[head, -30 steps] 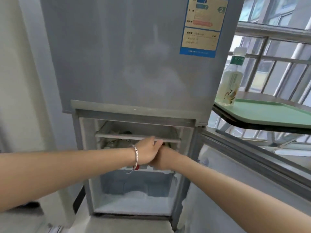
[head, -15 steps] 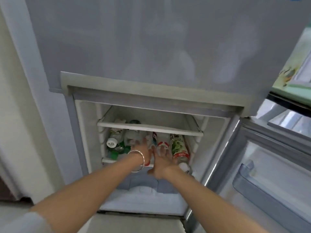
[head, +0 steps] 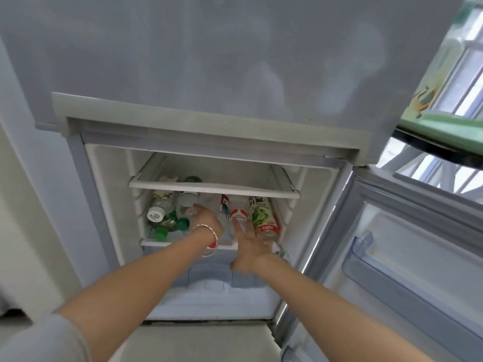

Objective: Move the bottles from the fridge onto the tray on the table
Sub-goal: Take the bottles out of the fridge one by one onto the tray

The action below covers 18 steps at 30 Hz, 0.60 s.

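Observation:
The fridge's (head: pixel 109 194) lower compartment stands open. Several bottles lie on its middle shelf (head: pixel 180 242). My left hand (head: pixel 206 222), with a bracelet on the wrist, touches a clear bottle (head: pixel 186 203); most of its fingers are hidden behind the hand. My right hand (head: pixel 251 248) is open, its fingers stretched toward a bottle with a red and white label (head: pixel 238 214). A green-labelled bottle (head: pixel 262 218) lies just right of it. At the left lies a white-capped bottle (head: pixel 156 213). At the top right is the green tray (head: pixel 444 124), with a blurred bottle (head: pixel 431 82) standing on it.
The upper glass shelf (head: pixel 214 188) hangs just above the bottles. The open fridge door (head: pixel 407 257) with its clear bins stands at the right. The dark table edge (head: pixel 431 146) juts over the door. Frost covers the fridge floor (head: pixel 209 296).
My hands have parted and reached deeper onto the middle shelf. My view has dropped and moved closer to the compartment, so the bottles now show.

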Available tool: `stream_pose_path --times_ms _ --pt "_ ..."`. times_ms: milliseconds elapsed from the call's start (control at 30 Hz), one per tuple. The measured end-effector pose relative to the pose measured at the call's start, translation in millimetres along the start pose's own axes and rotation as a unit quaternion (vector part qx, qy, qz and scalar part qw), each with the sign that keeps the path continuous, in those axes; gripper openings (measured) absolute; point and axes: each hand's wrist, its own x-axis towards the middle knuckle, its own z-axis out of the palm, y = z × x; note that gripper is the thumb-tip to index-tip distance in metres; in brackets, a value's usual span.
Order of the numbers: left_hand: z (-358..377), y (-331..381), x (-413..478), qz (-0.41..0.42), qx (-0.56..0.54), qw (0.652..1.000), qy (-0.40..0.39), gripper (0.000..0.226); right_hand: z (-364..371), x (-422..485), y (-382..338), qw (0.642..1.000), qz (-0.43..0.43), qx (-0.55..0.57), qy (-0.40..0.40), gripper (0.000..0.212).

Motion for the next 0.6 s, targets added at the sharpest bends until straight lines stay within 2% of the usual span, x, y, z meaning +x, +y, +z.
stream_pose_path --times_ms 167,333,400,500,600 --pt "-37.9 5.0 -28.1 0.034 0.083 0.996 0.019 0.041 -20.5 -17.1 -1.3 1.0 -0.016 0.0 0.017 0.118" --pt "-78.3 23.6 -69.6 0.137 0.21 0.968 -0.014 0.017 -46.6 -44.1 -8.4 0.999 -0.039 0.022 0.016 0.117" --pt "-98.4 43.3 -91.0 0.171 0.228 0.958 -0.019 0.028 -58.3 -49.8 -11.6 0.998 -0.051 0.036 0.01 0.114" --pt "-123.2 81.3 -120.0 0.215 0.243 0.946 -0.019 0.03 -80.0 -61.4 -15.7 0.996 -0.086 0.033 0.003 0.109" --pt "-142.8 117.0 -145.0 0.286 0.27 0.919 0.015 0.031 -110.1 -86.3 -2.2 0.983 -0.087 0.159 -0.037 0.103"
